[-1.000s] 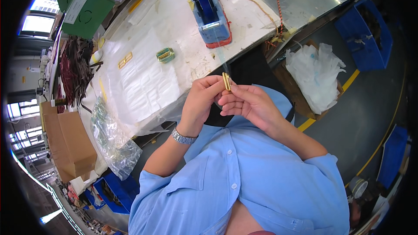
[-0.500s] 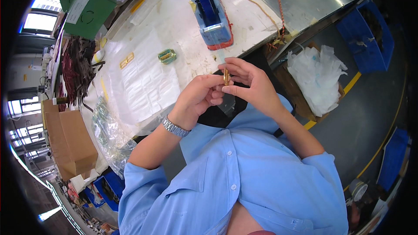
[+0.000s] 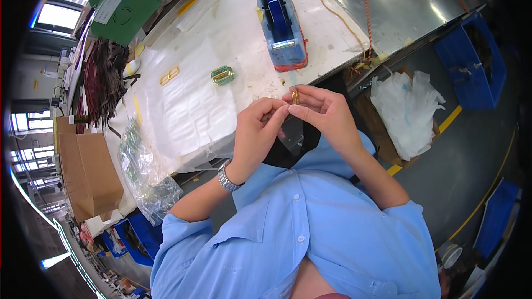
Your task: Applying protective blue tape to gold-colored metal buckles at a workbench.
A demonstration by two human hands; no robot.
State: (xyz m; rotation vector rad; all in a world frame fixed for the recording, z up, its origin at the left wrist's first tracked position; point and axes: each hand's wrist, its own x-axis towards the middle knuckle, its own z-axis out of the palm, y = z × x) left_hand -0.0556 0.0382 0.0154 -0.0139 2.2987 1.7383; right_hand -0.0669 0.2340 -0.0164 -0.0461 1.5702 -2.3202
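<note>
My right hand (image 3: pixel 332 119) pinches a small shiny gold metal piece (image 3: pixel 295 97), seen nearly edge-on, between thumb and fingers. Beside it, my left hand (image 3: pixel 259 133) is closed, thumb and forefinger pressed together against the piece's near side; what lies between those tips is hidden. From the blue tape dispenser (image 3: pixel 281 27), just beyond my hands, a clear tape strip (image 3: pixel 293 77) hangs toward the right fingers. On the white table a gold buckle frame (image 3: pixel 169 76) lies flat, and nearer sits a gold piece with a greenish wrapped middle (image 3: pixel 222 75).
White sheeting (image 3: pixel 194 116) covers the left of the table, with clear plastic bags (image 3: pixel 147 171) at its edge. A cardboard box (image 3: pixel 91 171) and a green machine housing (image 3: pixel 124 5) stand further left. At right are a box of white scraps (image 3: pixel 407 111) and a blue crate (image 3: pixel 471 66).
The left forefinger has drawn back from along the gold piece into a pinch with the thumb. Both hands sit slightly lower, and the whole view has shifted a little.
</note>
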